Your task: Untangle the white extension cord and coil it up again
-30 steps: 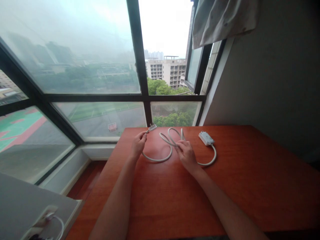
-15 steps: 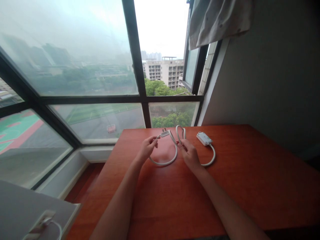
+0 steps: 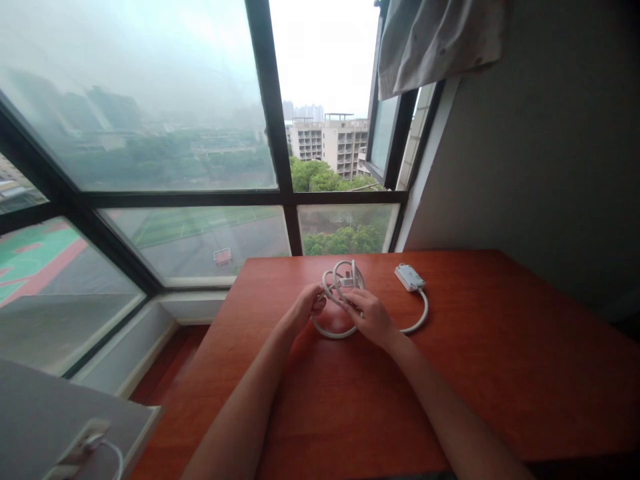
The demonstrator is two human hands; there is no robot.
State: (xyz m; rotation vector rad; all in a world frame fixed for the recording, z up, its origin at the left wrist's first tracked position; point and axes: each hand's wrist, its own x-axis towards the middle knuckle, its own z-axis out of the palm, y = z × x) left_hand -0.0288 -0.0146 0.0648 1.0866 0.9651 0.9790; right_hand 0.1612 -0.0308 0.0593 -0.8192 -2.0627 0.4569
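- Gathering the cord point(image 3: 334, 335) into a tighter bundle, the person in the head view now has both hands close together over the middle of the table point(image 3: 350, 407), toward its far edge.
- In that same view, the left hand point(image 3: 306, 311) has shifted rightward and nearly meets the right one. Its fingers are curled in and pinch the cord near the plug; the exact contact is partly hidden behind the knuckles.
- The right hand point(image 3: 374, 319) stays almost where it was half a second ago. Its thumb and fingertips are pressed together around the base of the loops, and the loops rise above them.
- The plug point(image 3: 347, 282) has travelled with the left hand. Earlier it showed beside the loops, with its pins pointing away; now it appears among them, just above the right fingertips. Whether it passes through a loop or only lies behind one, I cannot tell.
- One slack curve of cord hangs below the hands, and it looks as if it rests on the table.
- At the other end, the white box point(image 3: 410, 278) lies on the table to the right, untouched, its short run of cord curving back under the right wrist.
- For the work in hand, I judge that the plug end has joined the coil, while the box end remains outside it.
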